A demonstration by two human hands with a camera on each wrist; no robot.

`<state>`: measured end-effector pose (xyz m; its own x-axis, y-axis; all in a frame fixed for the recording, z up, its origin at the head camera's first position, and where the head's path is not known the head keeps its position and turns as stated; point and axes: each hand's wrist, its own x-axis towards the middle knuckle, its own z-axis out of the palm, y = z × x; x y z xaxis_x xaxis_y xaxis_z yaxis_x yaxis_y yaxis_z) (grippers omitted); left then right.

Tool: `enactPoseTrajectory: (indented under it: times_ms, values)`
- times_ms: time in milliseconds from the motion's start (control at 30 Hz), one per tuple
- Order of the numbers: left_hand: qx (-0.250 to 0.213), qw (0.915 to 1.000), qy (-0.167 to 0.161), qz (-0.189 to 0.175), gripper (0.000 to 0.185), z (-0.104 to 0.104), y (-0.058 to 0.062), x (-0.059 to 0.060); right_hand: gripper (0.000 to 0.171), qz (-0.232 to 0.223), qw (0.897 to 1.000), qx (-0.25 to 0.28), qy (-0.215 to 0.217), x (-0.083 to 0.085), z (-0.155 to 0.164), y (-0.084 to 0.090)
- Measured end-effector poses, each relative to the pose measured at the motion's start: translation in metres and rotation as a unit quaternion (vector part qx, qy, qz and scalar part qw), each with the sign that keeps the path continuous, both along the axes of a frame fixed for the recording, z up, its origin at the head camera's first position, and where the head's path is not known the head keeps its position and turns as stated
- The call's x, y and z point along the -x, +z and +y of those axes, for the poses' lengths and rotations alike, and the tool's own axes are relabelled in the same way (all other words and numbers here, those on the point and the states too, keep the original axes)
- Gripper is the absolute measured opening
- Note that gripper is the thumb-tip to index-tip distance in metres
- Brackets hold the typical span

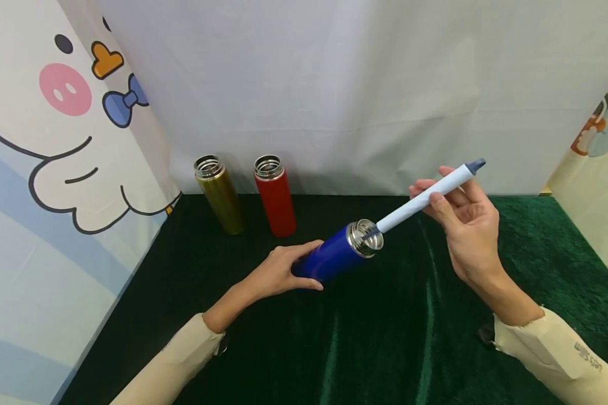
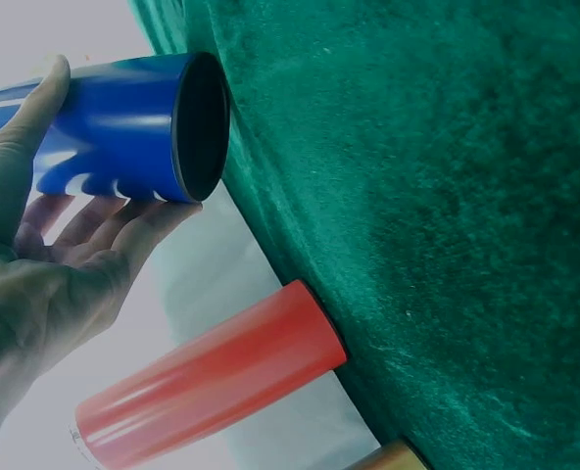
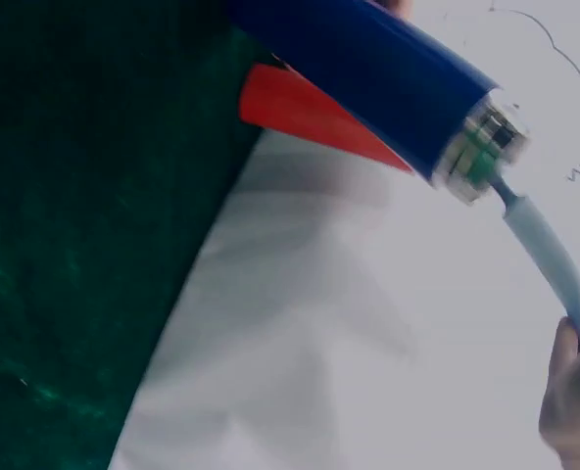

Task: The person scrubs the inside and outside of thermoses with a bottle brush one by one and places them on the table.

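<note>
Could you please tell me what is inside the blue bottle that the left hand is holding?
The pale blue handle of a brush enters the blue bottle through its mouth; the brush's end is hidden inside.

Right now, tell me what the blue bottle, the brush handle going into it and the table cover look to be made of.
Blue bottle: probably metal with a glossy blue coating; its bare threaded neck shines silver.
Brush handle: looks like matte pale blue plastic with a greyer end cap; rubber cannot be ruled out.
Table cover: dark green velvet-like cloth, its pile showing lighter streaks.
Left hand grips the bottle; right hand holds the handle.
</note>
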<state>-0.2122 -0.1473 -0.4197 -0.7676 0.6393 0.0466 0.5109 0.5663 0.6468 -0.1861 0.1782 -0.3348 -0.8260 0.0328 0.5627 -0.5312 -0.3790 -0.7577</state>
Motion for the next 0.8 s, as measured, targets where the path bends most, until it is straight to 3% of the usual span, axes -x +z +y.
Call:
enactPoseTrajectory:
  times_ms: [100,200,333,500,633,800]
  values:
    - [0.004,0.9999,-0.007,0.008,0.083,0.001,0.001,0.000,0.032,-0.018,1.000,-0.004,-0.004,-0.002,-0.007,-0.011]
    - [0.009,0.9997,-0.012,0.017,0.082,0.001,0.000,0.000,0.034,-0.034,0.996,-0.085,-0.004,-0.006,-0.012,-0.023]
    - [0.012,0.9998,-0.010,0.015,0.084,0.000,0.001,0.002,0.041,0.003,0.989,-0.148,0.008,-0.005,-0.011,-0.021]
    - [0.015,0.9999,-0.002,-0.002,0.086,-0.002,0.002,0.003,0.037,0.057,0.997,-0.061,0.004,0.001,0.003,0.007]
    - [0.016,0.9998,-0.004,-0.009,0.085,-0.002,0.001,0.003,0.034,0.089,0.996,0.027,-0.012,-0.001,0.018,0.023]
    - [0.012,0.9998,-0.013,-0.003,0.084,0.000,0.002,0.001,0.032,0.094,0.985,0.097,-0.103,-0.006,0.025,0.035]
